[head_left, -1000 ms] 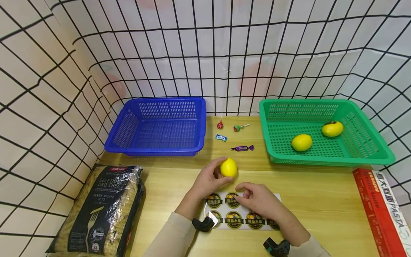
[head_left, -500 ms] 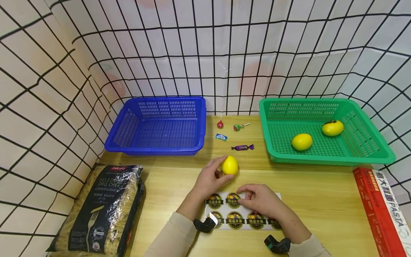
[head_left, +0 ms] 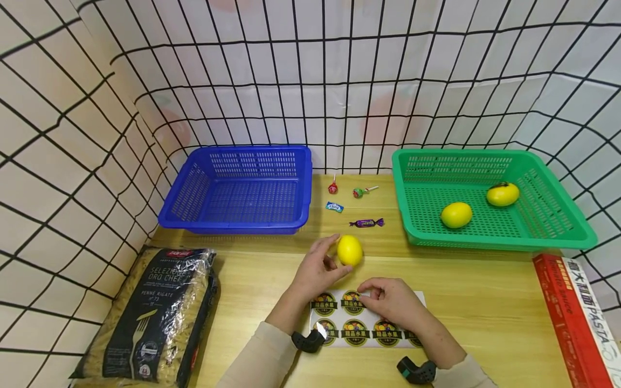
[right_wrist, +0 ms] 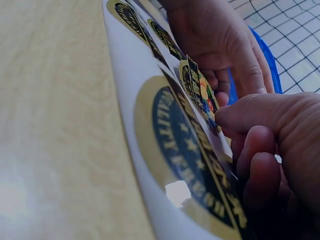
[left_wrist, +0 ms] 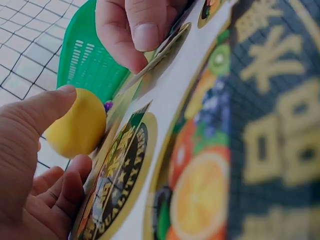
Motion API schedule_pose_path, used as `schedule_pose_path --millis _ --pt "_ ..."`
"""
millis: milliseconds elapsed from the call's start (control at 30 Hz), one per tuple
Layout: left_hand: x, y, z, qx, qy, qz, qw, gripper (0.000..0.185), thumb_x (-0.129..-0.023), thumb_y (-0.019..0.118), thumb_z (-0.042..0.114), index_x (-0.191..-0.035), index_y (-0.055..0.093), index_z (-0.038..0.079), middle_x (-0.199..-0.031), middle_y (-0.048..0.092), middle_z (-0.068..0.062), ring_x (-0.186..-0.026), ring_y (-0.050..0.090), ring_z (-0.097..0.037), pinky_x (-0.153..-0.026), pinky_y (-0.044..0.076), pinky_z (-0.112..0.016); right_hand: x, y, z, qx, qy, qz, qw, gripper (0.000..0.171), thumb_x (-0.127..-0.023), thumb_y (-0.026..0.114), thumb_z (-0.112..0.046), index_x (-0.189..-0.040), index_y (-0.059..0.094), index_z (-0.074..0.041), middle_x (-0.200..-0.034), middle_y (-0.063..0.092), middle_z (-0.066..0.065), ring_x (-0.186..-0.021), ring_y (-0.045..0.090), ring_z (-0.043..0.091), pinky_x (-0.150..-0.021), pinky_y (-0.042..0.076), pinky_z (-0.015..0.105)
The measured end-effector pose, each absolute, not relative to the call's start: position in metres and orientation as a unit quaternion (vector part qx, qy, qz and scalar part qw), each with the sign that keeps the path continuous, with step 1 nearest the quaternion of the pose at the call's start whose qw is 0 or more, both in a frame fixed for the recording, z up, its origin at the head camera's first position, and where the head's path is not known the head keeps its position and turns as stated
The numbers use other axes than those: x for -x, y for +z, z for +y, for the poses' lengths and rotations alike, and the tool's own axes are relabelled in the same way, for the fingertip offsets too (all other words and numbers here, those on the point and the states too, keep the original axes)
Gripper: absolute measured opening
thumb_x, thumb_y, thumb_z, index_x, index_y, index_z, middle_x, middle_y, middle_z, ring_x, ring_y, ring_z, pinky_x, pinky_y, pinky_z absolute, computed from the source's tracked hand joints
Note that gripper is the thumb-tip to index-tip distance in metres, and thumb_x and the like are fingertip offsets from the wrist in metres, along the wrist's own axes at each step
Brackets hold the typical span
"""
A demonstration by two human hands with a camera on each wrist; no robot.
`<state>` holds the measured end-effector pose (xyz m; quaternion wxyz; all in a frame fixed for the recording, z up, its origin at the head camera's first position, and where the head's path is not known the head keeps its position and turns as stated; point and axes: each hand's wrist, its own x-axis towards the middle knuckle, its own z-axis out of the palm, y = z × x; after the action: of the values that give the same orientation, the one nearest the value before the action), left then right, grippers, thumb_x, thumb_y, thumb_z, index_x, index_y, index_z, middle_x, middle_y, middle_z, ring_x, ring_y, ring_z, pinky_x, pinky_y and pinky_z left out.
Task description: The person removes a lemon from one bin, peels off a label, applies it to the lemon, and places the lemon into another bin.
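Sticker sheet (head_left: 368, 323), white, printed with round fruit labels, flat on wooden table (head_left: 485, 312); taken as landmark. Left hand (head_left: 315, 272) at far-left edge of sheet, thumb and fingers curled round yellow lemon (head_left: 350, 250), lemon raised just beyond sheet's far edge. Right hand (head_left: 395, 302) over middle of sheet, thumb and forefinger pinched together on edge of one round sticker (right_wrist: 200, 95), sticker partly lifted from backing, remaining fingers curled. Blue basket (head_left: 194, 199) beyond sheet to far left. Green basket (head_left: 402, 178) beyond sheet to far right, containing two yellow lemons (head_left: 456, 214), well apart from sheet. Two lollipops (head_left: 332, 188) and two wrapped sweets (head_left: 367, 222) beyond sheet, between baskets. Pasta bag (head_left: 150, 318) left of sheet, lying flat. Red pasta box (head_left: 577, 318) right of sheet, at table edge.
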<state>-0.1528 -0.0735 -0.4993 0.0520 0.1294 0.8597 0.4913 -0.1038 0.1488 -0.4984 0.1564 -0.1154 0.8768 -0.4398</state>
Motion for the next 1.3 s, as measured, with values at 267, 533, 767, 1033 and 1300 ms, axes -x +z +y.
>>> schedule_pose_path --millis 267,533,767,1033,1300 --pt "0.147 -0.475 -0.09 -0.149 0.468 0.86 0.142 0.024 -0.094 0.075 0.031 -0.11 0.067 0.015 -0.083 0.063 -0.002 -0.063 0.053 -0.009 -0.056 0.046 -0.022 0.104 -0.498 0.149 0.088 -0.452 0.873 0.164 0.013 -0.092 0.075 -0.026 -0.102 0.077 -0.017 -0.069 0.061 -0.003 -0.047 0.048 0.007 -0.045 0.044 0.025" --pt "0.141 -0.476 -0.097 -0.183 0.439 0.839 0.265 0.017 -0.087 0.081 0.018 -0.097 0.068 0.014 -0.074 0.065 0.006 -0.06 0.057 -0.006 -0.056 0.049 -0.022 0.107 -0.497 0.148 0.046 -0.429 0.89 0.147 0.011 -0.091 0.076 -0.024 -0.101 0.077 -0.021 -0.068 0.06 -0.004 -0.052 0.048 0.008 -0.05 0.042 0.023" --pt "0.144 -0.485 -0.094 -0.203 0.41 0.854 0.247 0.018 -0.084 0.084 0.021 -0.098 0.073 0.02 -0.073 0.061 0.01 -0.062 0.053 -0.003 -0.058 0.045 -0.019 0.107 -0.497 0.146 0.063 -0.415 0.898 0.134 0.019 -0.09 0.078 -0.024 -0.108 0.078 -0.019 -0.068 0.06 -0.006 -0.053 0.048 0.007 -0.051 0.041 0.023" --pt "0.144 -0.488 -0.09 -0.204 0.386 0.873 0.216 0.008 -0.087 0.081 0.034 -0.086 0.076 0.028 -0.068 0.062 0.014 -0.061 0.053 -0.002 -0.06 0.043 -0.021 0.106 -0.496 0.145 0.073 -0.403 0.904 0.124 0.015 -0.09 0.078 -0.023 -0.105 0.078 -0.021 -0.068 0.059 -0.007 -0.053 0.047 0.006 -0.051 0.04 0.022" --pt "0.142 -0.483 -0.088 -0.202 0.38 0.876 0.218 0.008 -0.085 0.083 0.031 -0.082 0.077 0.027 -0.067 0.062 0.014 -0.063 0.053 -0.002 -0.062 0.043 -0.021 0.106 -0.497 0.146 0.078 -0.414 0.899 0.118 0.004 -0.092 0.076 -0.023 -0.095 0.074 -0.023 -0.071 0.057 -0.007 -0.055 0.047 0.005 -0.052 0.041 0.022"
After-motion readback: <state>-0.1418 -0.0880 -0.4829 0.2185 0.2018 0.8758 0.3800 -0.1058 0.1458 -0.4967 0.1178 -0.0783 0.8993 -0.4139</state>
